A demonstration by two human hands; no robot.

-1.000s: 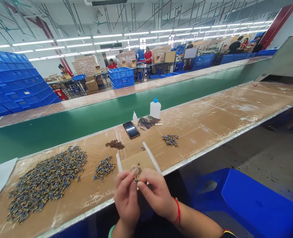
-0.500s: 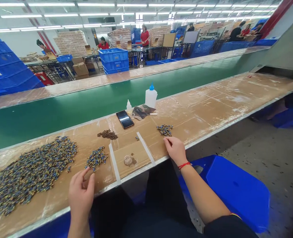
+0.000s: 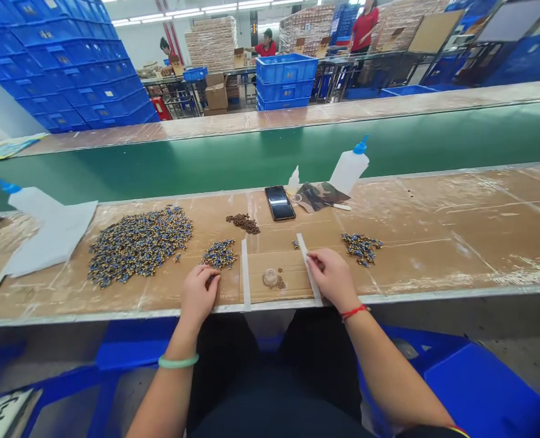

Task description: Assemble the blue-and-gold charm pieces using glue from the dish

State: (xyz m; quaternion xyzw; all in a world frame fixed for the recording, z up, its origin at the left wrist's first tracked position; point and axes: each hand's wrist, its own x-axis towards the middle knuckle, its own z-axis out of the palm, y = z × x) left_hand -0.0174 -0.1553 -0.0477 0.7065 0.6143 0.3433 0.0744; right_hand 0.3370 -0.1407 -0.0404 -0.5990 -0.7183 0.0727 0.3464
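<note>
Both forearms reach forward from the lower edge of the view, bare, well apart from each other. The left hand (image 3: 198,296) lies palm down, fingers stretched forward and slightly curled, a green band on its wrist. The right hand (image 3: 334,280) also lies palm down, its fingertips apparently pinched together, a red string around the wrist.
</note>
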